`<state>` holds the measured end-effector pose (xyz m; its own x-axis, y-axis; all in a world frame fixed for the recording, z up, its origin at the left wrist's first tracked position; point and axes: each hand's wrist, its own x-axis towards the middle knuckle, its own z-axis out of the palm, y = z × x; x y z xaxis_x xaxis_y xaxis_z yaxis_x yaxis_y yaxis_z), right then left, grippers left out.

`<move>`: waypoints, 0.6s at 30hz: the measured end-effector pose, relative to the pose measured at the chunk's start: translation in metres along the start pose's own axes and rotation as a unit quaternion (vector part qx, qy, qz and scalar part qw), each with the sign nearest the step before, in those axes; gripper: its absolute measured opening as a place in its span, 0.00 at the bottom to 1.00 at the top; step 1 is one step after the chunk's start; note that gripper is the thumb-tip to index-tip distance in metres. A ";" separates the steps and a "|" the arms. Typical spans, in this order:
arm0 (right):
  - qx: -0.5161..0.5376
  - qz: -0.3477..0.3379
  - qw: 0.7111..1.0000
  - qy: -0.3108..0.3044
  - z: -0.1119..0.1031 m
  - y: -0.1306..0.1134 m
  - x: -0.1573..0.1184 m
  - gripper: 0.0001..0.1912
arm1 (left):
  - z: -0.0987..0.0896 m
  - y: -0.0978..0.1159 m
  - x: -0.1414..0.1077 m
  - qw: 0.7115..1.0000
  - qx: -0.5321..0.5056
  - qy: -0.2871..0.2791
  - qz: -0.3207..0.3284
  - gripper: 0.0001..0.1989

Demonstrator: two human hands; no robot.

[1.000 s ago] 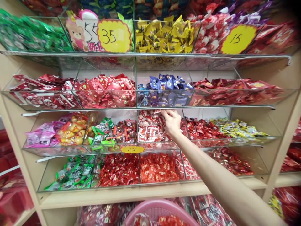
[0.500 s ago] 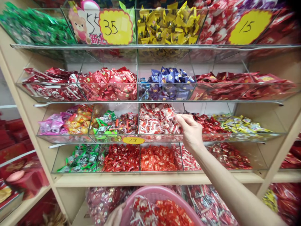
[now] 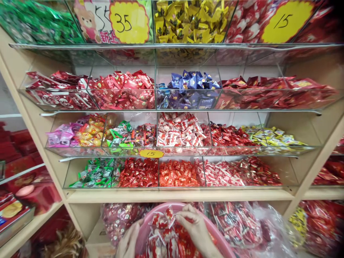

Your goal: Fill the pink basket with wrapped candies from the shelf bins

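Note:
A pink plastic basket [image 3: 215, 229] is at the bottom of the view, with red-and-white wrapped candies [image 3: 161, 238] and orange-red wrapped candies [image 3: 188, 247] in it. My left hand [image 3: 130, 238] is closed on the basket's left rim, its thumb side upward. Over the basket, the fingers of my right hand [image 3: 192, 225] pinch a red-and-white wrapped candy [image 3: 170, 214] by its wrapper, just above or against the pile. My right hand covers part of the orange-red candies. More of the red-and-white candies [image 3: 180, 130] fill a clear compartment in the shelf ahead.
Clear-fronted shelf bins hold yellow [image 3: 192, 21], blue [image 3: 193, 84], green [image 3: 95, 173] and red candies [image 3: 228, 134]. Yellow price tags [image 3: 152, 153] hang on the fronts. Below the wooden ledge [image 3: 180, 195] lie large bags of candy [image 3: 236, 222]. Wooden side panels [image 3: 317, 157] frame the shelf.
My right hand has come down from the red-and-white candy compartment to the basket with candy in its fingers. My left hand stays at the basket rim. The shelf sits slightly higher in view.

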<state>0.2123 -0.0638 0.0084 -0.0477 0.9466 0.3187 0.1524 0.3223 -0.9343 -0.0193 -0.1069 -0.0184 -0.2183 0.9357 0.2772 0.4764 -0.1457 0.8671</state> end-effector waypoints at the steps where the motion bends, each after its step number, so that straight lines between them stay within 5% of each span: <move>1: 0.002 0.003 1.000 0.006 0.001 0.006 0.000 0.11 | -0.001 0.001 0.002 1.000 -0.001 -0.006 -0.004 0.25; 5: -0.020 0.004 1.000 0.021 -0.002 0.024 0.003 0.12 | -0.003 0.006 0.018 0.998 0.012 -0.065 -0.003 0.22; 10: -0.161 -0.034 0.986 -0.006 -0.009 0.022 0.002 0.13 | 0.014 0.003 0.043 0.972 0.115 -0.139 0.148 0.18; 18: -0.438 -0.225 0.865 -0.095 -0.014 0.007 0.005 0.10 | 0.024 -0.002 0.049 0.948 0.189 -0.159 0.202 0.16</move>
<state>0.2268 -0.0571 0.0053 -0.4464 0.7359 0.5091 0.7610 0.6115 -0.2167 -0.0109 -0.0532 -0.0163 0.2858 0.8862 0.3646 0.7512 -0.4434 0.4889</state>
